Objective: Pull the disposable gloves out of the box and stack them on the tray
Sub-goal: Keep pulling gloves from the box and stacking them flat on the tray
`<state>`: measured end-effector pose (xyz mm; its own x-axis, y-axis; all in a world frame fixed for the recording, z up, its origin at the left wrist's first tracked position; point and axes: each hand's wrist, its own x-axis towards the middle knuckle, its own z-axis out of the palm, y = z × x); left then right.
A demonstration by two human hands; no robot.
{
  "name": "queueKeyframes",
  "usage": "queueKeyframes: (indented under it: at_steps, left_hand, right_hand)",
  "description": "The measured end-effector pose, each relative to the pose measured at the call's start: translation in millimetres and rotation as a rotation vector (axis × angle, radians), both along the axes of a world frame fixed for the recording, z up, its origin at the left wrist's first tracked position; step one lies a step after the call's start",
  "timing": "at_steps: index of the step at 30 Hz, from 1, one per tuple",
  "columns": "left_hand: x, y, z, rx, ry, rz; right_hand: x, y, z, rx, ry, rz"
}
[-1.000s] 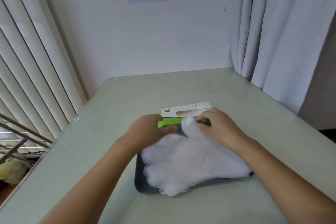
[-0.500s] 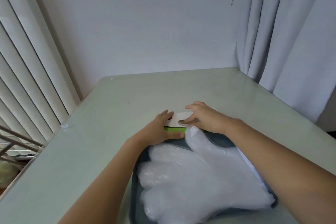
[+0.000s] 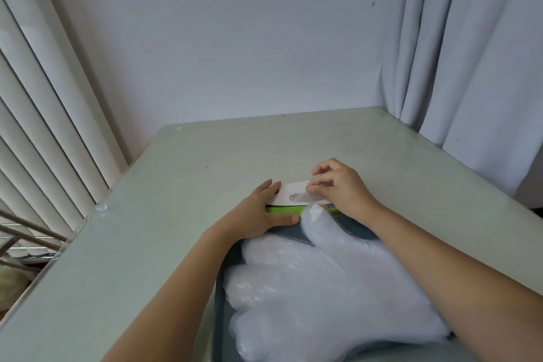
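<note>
A: State of left hand (image 3: 258,216)?
B: Fingers straight, pressed on left end of box (image 3: 286,205), thumb along green front.
A: And right hand (image 3: 342,189)?
B: Pinching glove (image 3: 299,198) at slot on box top.
A: Box where?
B: On table (image 3: 176,185), just beyond far edge of tray (image 3: 223,323). Stacked gloves (image 3: 323,288) piled in tray.

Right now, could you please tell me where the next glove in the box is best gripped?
Pinch the crumpled film tuft poking up through the oval slot in the box top, coming from above; the right hand pinches there while the left hand steadies the box.
</note>
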<state>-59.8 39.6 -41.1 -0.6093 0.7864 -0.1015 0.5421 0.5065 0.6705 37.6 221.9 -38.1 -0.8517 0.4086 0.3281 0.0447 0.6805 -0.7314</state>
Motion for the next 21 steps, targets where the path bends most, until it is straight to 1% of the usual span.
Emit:
queueKeyframes:
  at_steps: [4,6,9,11,12,15,17,19,21]
  left_hand:
    - [0,0,-1,0.009,-0.007,-0.002]
    - [-1,0,-1,0.013,-0.015,0.001]
    - [-1,0,0,0.024,-0.026,0.002]
    - [1,0,2,0.026,-0.028,-0.002]
    - [0,0,1,0.018,-0.029,-0.002]
    - [2,1,5,-0.007,-0.019,-0.009]
    - [1,0,6,-0.031,-0.034,-0.008]
    - [2,-1,11,-0.092,-0.015,-0.007]
    - [6,-1,22,-0.131,0.071,0.012]
  right_hand:
    - [-3,4,2,-0.156,0.054,-0.093]
    - [-3,8,4,-0.282,0.106,-0.137]
    - [-1,12,13,-0.641,0.229,-0.148]
    - [4,16,27,-0.906,0.354,-0.110]
    - [7,18,35,-0.999,0.423,-0.086]
    - [21,20,67,-1.142,0.577,0.029]
    - [30,14,87,-1.229,0.614,0.121]
    - [40,4,101,-1.258,0.582,0.188]
    - [52,-5,111,-1.260,0.511,0.213]
